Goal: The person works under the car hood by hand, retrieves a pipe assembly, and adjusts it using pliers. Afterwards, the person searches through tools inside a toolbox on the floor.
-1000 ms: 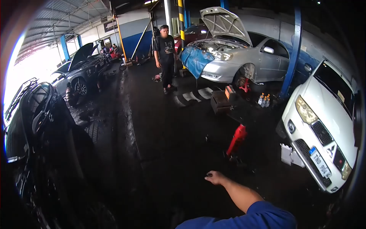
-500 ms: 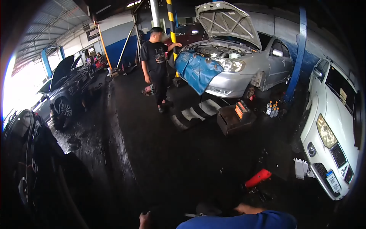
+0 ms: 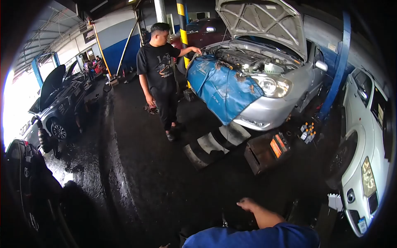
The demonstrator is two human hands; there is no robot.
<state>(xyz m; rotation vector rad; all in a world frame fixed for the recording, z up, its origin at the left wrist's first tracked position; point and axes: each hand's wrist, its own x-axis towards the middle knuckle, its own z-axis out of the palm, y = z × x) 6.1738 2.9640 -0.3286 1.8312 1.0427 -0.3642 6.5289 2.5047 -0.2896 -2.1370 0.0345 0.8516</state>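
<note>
My right hand [image 3: 247,204] reaches forward over the dark floor at the lower centre, below a blue sleeve [image 3: 252,236]. Its fingers look curled together; whatever they hold, if anything, is too small to make out. Of my left hand [image 3: 164,246] only a sliver shows at the bottom edge, its fingers hidden. A thin shiny metal object [image 3: 224,219] is left of my right forearm. Farther ahead is a dark box [image 3: 255,159] with an orange-labelled battery [image 3: 279,145] on it. A silver car [image 3: 285,89] with raised hood has a blue cover [image 3: 225,89] over its front.
A person [image 3: 159,70] in black stands beside the silver car, one hand at its front edge. Curved panels [image 3: 211,144] lie on the floor. Several bottles [image 3: 307,133] stand near a blue post [image 3: 336,70]. A white vehicle [image 3: 355,120] is right; a dark vehicle [image 3: 25,173] left.
The view has moved closer to the silver car, box and person. The red jack has left view. The person's arm has reached out to the car. My left hand has dropped almost out of view.
</note>
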